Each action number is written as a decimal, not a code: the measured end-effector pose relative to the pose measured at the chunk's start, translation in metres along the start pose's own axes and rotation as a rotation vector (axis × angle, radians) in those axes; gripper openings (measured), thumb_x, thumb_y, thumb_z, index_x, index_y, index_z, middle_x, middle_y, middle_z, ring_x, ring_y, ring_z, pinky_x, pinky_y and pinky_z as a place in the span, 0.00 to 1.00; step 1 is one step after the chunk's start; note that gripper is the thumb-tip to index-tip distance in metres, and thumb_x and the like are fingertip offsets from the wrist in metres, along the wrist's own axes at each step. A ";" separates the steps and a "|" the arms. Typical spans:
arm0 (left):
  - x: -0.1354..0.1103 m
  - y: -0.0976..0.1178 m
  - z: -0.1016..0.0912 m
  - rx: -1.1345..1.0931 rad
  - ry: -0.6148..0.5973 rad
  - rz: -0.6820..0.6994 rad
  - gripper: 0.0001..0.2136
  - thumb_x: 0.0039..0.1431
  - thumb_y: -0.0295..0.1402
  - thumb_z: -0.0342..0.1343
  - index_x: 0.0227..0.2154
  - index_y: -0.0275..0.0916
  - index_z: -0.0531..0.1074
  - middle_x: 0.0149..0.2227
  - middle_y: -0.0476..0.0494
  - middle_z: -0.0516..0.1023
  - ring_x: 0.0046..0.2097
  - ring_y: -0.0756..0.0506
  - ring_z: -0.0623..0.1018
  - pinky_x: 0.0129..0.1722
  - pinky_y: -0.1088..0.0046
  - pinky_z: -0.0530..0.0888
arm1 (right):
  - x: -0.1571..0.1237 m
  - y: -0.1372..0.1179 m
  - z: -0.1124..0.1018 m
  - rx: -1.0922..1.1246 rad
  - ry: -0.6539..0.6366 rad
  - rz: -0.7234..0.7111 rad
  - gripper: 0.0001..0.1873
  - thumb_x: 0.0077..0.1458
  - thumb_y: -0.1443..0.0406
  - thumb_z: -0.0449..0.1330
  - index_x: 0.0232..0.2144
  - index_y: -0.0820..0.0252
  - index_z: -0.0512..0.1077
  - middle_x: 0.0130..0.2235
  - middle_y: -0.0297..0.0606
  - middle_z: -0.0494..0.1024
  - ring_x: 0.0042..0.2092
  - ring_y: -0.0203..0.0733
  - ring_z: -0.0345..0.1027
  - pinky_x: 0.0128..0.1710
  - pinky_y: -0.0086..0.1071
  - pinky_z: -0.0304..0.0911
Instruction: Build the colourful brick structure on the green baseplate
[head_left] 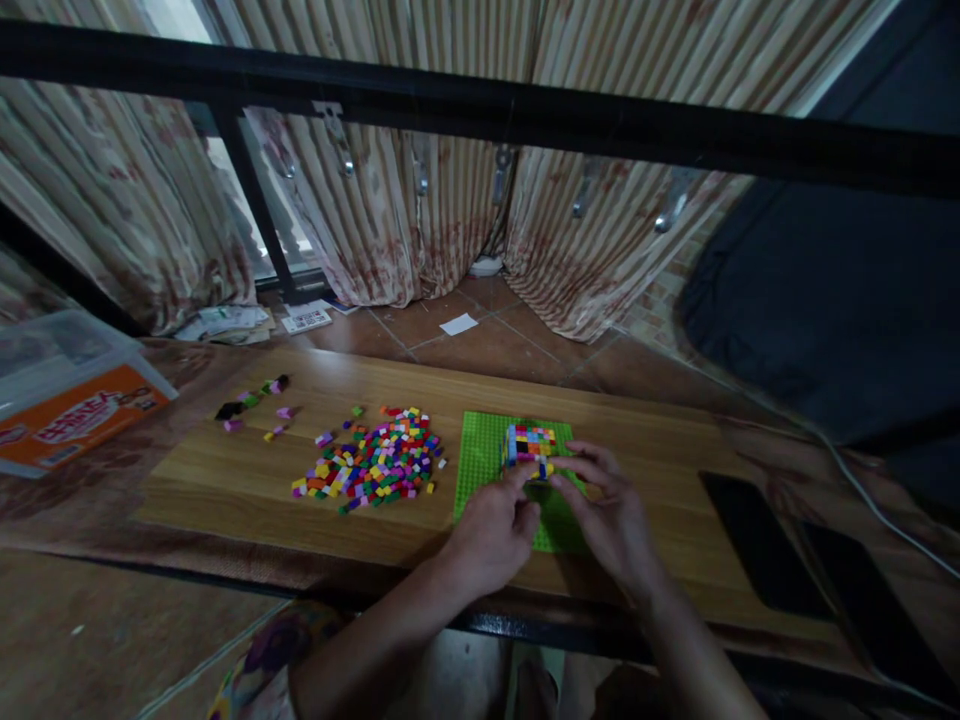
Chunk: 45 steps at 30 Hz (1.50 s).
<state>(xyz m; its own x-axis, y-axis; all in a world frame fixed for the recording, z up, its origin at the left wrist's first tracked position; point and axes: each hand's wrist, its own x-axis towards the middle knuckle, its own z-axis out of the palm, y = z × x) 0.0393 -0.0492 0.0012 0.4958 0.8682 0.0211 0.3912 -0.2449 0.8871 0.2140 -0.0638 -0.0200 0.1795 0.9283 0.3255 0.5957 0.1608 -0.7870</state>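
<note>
My left hand [491,530] and my right hand [609,515] are over a green studded baseplate [480,470], on a wooden board [225,490]. Their fingertips meet at the near edge of a multicoloured brick mosaic [531,447], close to a small yellow brick [550,469]. Whether either hand grips a brick is hidden by the fingers. To the left of the plate lies a loose pile of small coloured bricks [367,462]. Further left and back sits a small scattered group of dark, green and pink bricks [255,398].
A clear plastic box with an orange label [71,405] stands at the far left of the table. Two dark flat slabs, possibly tablets [757,545], lie at the right. A black railing [480,85] crosses the view above the table, with curtains and a tiled floor beyond it.
</note>
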 end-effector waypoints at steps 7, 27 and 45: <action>0.001 -0.001 0.006 0.056 -0.062 0.003 0.25 0.58 0.29 0.47 0.60 0.35 0.61 0.32 0.44 0.78 0.33 0.46 0.76 0.36 0.68 0.73 | -0.001 0.002 0.003 0.059 0.019 0.045 0.09 0.54 0.57 0.62 0.37 0.48 0.79 0.53 0.38 0.69 0.55 0.47 0.64 0.55 0.44 0.59; -0.003 0.001 0.011 0.205 -0.088 0.017 0.26 0.60 0.30 0.46 0.62 0.34 0.57 0.30 0.45 0.78 0.30 0.45 0.76 0.33 0.69 0.73 | 0.009 -0.008 0.017 0.478 0.078 0.498 0.23 0.44 0.52 0.66 0.41 0.57 0.76 0.42 0.41 0.80 0.41 0.46 0.72 0.36 0.37 0.68; -0.004 -0.004 0.013 0.433 -0.108 0.074 0.25 0.63 0.31 0.44 0.62 0.36 0.52 0.42 0.37 0.79 0.41 0.39 0.79 0.43 0.60 0.76 | 0.006 -0.007 0.024 0.491 0.099 0.494 0.23 0.43 0.53 0.67 0.41 0.57 0.76 0.42 0.41 0.80 0.42 0.47 0.74 0.40 0.42 0.71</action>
<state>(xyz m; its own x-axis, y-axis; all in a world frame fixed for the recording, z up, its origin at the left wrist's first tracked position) 0.0463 -0.0571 -0.0082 0.6036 0.7972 0.0083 0.6289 -0.4825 0.6096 0.1919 -0.0515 -0.0256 0.4222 0.9006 -0.1034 0.0074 -0.1175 -0.9930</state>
